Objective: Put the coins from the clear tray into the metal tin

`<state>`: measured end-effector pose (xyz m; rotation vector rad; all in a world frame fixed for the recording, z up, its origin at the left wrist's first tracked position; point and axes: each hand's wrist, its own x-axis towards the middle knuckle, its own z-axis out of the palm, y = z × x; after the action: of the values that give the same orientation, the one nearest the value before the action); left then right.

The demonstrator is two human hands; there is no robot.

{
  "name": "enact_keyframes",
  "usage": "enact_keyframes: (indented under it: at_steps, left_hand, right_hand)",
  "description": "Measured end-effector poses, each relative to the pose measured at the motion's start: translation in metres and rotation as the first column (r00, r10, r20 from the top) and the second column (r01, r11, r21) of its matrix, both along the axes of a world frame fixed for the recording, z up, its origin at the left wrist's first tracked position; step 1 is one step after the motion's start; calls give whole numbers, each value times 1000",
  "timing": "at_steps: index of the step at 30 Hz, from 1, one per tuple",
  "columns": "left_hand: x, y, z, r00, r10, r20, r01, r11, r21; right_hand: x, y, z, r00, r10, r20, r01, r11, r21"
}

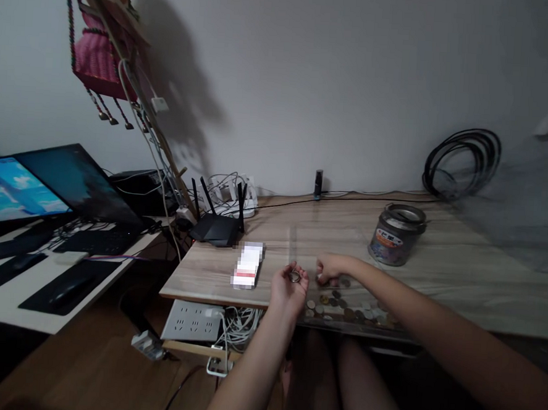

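My left hand (pixel 290 286) is turned palm up with curled fingers, and round silvery coins (pixel 294 277) rest in it. Close by on the right, my right hand (pixel 331 269) points down with its fingertips pinched together. Something small and pale shows at those fingertips, too small to name. Below my right hand lie scattered coins (pixel 337 303), silver, dark and a few yellowish, near the front edge of the wooden table (pixel 272 229). Faint see-through edges around them look like a clear plastic tray or sheet.
A metal tin (pixel 395 237) with a label stands right of my hands. A lit phone (pixel 248 265) lies to the left, near a black router (pixel 217 227). Farther back are a small dark bottle (pixel 318 184) and coiled black cable (pixel 462 161). A power strip (pixel 191 321) sits below the table edge.
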<state>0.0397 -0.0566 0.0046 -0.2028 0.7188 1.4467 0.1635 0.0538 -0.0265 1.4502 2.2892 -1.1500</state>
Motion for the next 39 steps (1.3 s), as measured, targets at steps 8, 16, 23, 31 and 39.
enact_keyframes:
  at_steps: [8, 16, 23, 31, 39]
  left_hand:
    - [26, 39, -23, 973, -172, -156, 162, 984, -77]
    - [53, 46, -17, 935, -320, -151, 324, 946, -1]
    - [61, 41, -23, 896, -356, -267, 354, 934, -54]
    - [59, 35, -25, 711, -437, -551, 558, 828, 62]
    - [61, 39, -34, 680, -454, -576, 609, 787, 99]
  right_hand:
    - [41, 4, 21, 970, -83, -229, 94, 995, 39]
    - [45, -11, 41, 917, -74, -393, 224, 909, 351]
    - [143, 21, 95, 744, -529, -408, 632, 358, 688]
    - [160, 36, 84, 721, -660, -213, 513, 301, 804]
    - [156, 29, 99, 710, -680, -187, 529, 338, 779]
